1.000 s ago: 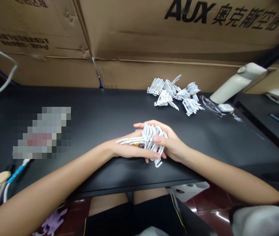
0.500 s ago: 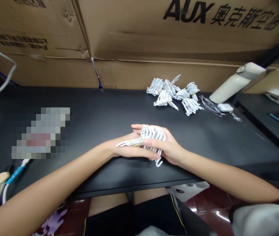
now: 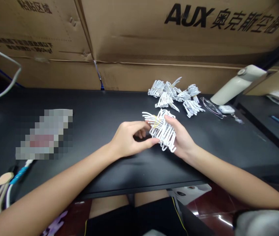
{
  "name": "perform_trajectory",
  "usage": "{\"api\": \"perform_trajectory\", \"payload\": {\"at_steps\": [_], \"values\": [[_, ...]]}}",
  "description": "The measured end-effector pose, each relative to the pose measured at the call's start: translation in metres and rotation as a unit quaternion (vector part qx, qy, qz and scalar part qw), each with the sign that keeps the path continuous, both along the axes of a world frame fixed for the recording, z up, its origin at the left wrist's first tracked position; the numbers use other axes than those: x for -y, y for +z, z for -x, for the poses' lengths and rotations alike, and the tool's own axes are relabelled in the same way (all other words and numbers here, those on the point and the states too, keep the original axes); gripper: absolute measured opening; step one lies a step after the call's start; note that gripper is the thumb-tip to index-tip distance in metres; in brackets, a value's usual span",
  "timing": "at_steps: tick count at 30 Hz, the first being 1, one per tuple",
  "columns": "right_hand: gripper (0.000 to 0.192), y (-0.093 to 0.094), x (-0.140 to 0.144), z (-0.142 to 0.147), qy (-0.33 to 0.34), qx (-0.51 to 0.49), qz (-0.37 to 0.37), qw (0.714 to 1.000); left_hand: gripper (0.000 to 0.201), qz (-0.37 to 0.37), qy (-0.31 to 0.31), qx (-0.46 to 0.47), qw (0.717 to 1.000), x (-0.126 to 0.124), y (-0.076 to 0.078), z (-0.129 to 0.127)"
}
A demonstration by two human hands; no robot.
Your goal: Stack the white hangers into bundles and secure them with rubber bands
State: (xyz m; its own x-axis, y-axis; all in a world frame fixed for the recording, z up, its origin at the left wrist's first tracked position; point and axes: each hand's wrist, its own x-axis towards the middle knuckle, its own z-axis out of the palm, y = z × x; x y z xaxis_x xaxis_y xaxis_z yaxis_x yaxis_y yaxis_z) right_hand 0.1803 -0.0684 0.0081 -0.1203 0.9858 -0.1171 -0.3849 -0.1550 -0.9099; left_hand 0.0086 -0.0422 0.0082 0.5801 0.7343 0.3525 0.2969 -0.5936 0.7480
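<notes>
A bundle of white hooks (image 3: 164, 132), bound by a yellow rubber band (image 3: 156, 122), is held above the black table between my two hands. My right hand (image 3: 182, 136) grips it from the right, with the thumb on top and the other fingers hidden behind it. On the left side, my left hand (image 3: 131, 137) is curled, with its thumb tip against the lower edge of the bundle and its forefinger by the band. Bent hook ends point down and to the right. Behind my hands lie several similar hook bundles (image 3: 165, 99) in a group.
A cream bottle (image 3: 231, 88) leans at the back right, beside glasses (image 3: 211, 107) and a small white case (image 3: 226, 109). Cardboard boxes (image 3: 139, 39) line the back of the black table (image 3: 100, 108). A blurred-out object (image 3: 46, 134) with a cable (image 3: 18, 175) lies at left.
The bundle has been raised and turned from between my palms, its straight ends now pointing up and left. My left hand has drawn back to the bundle's left edge.
</notes>
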Motion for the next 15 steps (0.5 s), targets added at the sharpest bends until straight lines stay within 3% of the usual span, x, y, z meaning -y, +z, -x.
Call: {"api": "perform_trajectory", "payload": {"at_steps": [3,6,8,11,15], "values": [[0.025,-0.001,0.002,-0.004,-0.030,0.065,-0.053,0.996,0.034,-0.116,0.090,0.056,0.988,-0.005,0.000,0.005],[0.022,-0.003,0.009,-0.003,-0.047,0.153,-0.140,0.977,0.021,-0.200,0.074,0.043,0.976,-0.005,-0.001,0.005],[0.018,-0.003,0.013,-0.001,-0.065,0.228,-0.209,0.949,0.011,-0.256,0.045,0.008,0.966,-0.004,-0.002,0.004],[0.017,-0.003,0.018,0.002,-0.095,0.322,-0.306,0.891,0.008,-0.343,0.050,-0.039,0.937,-0.002,-0.003,0.002],[0.019,-0.004,0.019,0.003,-0.111,0.385,-0.364,0.841,0.010,-0.415,0.048,-0.072,0.906,-0.002,-0.002,0.003]]}}
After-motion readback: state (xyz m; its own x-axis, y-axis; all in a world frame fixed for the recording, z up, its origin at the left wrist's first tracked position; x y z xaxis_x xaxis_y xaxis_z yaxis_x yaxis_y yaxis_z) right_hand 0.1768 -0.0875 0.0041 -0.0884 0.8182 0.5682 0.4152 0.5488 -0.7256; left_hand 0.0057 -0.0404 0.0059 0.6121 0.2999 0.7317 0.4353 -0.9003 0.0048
